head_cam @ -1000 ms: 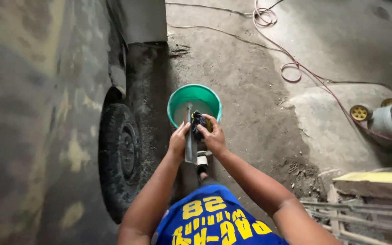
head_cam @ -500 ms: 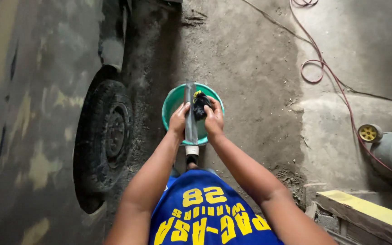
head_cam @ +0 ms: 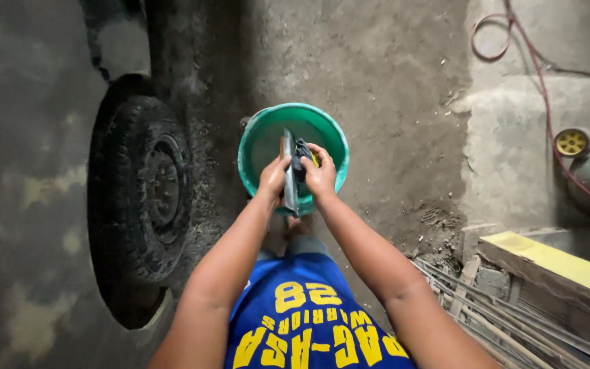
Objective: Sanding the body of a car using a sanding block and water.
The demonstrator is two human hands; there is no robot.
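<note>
Rough vehicle repair yard, by the look of it.
Patchy sanded car body and black tyre (head_cam: 141,188) on the left, bare concrete floor (head_cam: 390,102), red hose (head_cam: 513,48), scrap metal bars (head_cam: 507,311).

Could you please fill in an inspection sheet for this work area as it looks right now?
Surface: bare, dusty concrete floor.
Job's things: flat metal blade and dark cloth, held over a green bucket.
Clutter: rubble and metal rods beside a yellow-topped plank.
Grippers: left hand grips the blade; right hand holds the cloth against it.
Cables: red hose looped across the floor.
Surroundings: vehicle tyre; grey machine with yellow wheel.
</note>
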